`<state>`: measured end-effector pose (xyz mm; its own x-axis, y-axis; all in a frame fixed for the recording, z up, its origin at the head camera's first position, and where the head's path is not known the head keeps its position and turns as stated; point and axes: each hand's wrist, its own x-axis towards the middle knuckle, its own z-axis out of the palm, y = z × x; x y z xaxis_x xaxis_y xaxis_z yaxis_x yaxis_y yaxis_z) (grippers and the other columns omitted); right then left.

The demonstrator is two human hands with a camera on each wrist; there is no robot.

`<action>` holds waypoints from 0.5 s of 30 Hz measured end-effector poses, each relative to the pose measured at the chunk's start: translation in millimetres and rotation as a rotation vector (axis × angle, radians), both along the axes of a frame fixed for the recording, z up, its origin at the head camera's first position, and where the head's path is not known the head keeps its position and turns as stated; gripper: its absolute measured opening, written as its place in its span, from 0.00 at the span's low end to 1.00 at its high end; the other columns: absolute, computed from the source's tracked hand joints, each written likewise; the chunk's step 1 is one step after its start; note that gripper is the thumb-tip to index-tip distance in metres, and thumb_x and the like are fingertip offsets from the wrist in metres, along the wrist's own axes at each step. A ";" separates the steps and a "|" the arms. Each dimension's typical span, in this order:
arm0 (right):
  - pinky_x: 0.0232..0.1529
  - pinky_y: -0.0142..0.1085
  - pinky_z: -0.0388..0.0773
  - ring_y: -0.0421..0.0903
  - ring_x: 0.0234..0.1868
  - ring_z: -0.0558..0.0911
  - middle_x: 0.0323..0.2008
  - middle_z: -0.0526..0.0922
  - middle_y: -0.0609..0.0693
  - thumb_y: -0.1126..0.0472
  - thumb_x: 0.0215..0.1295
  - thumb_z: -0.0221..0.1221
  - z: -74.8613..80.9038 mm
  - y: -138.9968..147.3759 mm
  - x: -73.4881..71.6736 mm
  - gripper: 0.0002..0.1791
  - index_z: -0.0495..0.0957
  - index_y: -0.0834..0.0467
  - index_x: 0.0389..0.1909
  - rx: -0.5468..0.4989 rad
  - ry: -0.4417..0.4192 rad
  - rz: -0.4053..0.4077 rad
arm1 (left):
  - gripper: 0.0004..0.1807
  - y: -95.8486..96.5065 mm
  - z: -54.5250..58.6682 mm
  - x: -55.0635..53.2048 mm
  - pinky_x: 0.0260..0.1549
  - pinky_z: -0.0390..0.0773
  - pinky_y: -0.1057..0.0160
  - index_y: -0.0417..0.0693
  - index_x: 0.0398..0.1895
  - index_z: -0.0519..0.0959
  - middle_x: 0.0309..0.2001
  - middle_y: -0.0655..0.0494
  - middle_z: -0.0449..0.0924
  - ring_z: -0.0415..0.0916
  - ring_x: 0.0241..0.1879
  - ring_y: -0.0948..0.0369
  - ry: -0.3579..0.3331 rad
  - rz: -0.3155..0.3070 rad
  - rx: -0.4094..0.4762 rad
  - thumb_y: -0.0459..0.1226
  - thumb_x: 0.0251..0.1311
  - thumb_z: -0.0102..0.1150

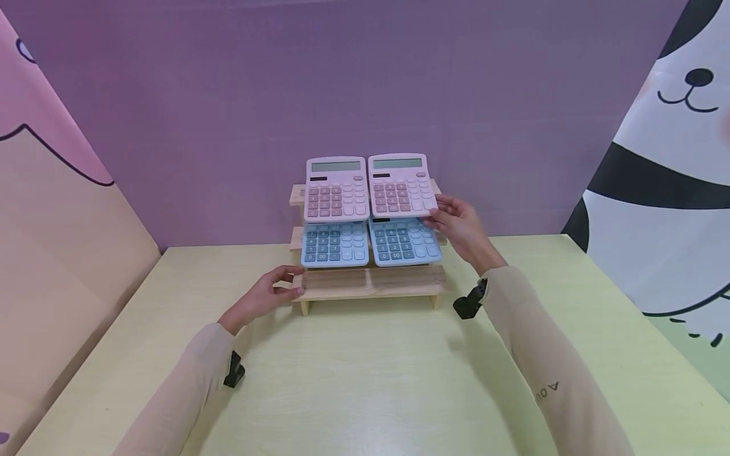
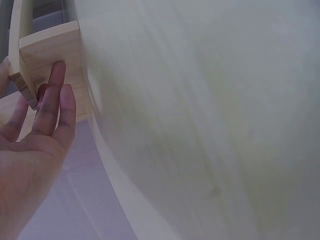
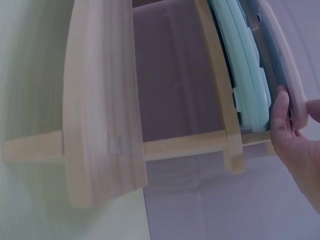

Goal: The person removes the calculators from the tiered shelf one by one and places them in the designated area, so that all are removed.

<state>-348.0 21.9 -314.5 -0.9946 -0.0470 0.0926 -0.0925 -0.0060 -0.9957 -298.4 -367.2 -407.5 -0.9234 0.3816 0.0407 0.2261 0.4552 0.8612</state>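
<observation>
A tiered wooden rack (image 1: 371,284) stands at the back of the table. On its upper tier lean two pink calculators, the left one (image 1: 349,180) and the right one (image 1: 410,182). Below them lean a left blue calculator (image 1: 335,246) and a right blue calculator (image 1: 405,244), their tops hidden behind the pink ones. My right hand (image 1: 463,233) pinches the lower right corner of the right pink calculator, whose edge (image 3: 290,60) shows in the right wrist view. With fingers under the board and thumb over it, my left hand (image 1: 267,296) grips the left end of the rack's lowest shelf (image 2: 50,40).
The pale wooden tabletop (image 1: 365,373) stretches in front of the rack. A purple backdrop (image 1: 365,76) hangs close behind it. Printed panels flank the table, a pink one (image 1: 51,209) at left and a panda one (image 1: 667,253) at right.
</observation>
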 end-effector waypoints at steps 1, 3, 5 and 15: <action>0.54 0.25 0.80 0.41 0.49 0.78 0.52 0.71 0.50 0.71 0.80 0.47 -0.1 -0.5 -0.3 0.29 0.54 0.68 0.78 -0.008 -0.002 -0.006 | 0.29 0.2 0.1 0.0 0.62 0.77 0.49 0.33 0.75 0.64 0.70 0.34 0.66 0.66 0.67 0.39 -0.003 0.002 -0.001 0.34 0.75 0.58; 0.53 0.25 0.80 0.41 0.49 0.78 0.52 0.71 0.49 0.71 0.80 0.48 -0.1 -1.5 -0.3 0.29 0.55 0.68 0.78 -0.017 -0.005 -0.017 | 0.29 0.5 0.2 0.1 0.62 0.77 0.49 0.33 0.75 0.64 0.70 0.34 0.66 0.66 0.67 0.39 -0.007 0.002 -0.003 0.34 0.75 0.58; 0.53 0.25 0.80 0.40 0.48 0.78 0.51 0.71 0.49 0.71 0.80 0.48 -0.1 -2.4 -0.6 0.29 0.55 0.68 0.78 -0.028 -0.013 -0.030 | 0.29 0.7 0.1 0.3 0.62 0.77 0.48 0.33 0.75 0.64 0.70 0.33 0.66 0.66 0.67 0.39 -0.009 0.005 -0.006 0.34 0.75 0.58; 0.54 0.26 0.81 0.42 0.50 0.77 0.51 0.72 0.48 0.72 0.80 0.48 2.5 -5.9 3.3 0.30 0.56 0.66 0.79 -0.146 -0.040 -0.041 | 0.29 0.6 0.2 0.6 0.63 0.77 0.47 0.32 0.74 0.64 0.70 0.33 0.66 0.66 0.67 0.38 0.000 0.000 0.001 0.33 0.75 0.58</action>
<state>-344.7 16.0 -312.1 -0.9985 0.0046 0.0554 -0.0555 -0.1484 -0.9874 -297.8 -366.5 -407.3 -0.9236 0.3812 0.0410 0.2258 0.4544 0.8617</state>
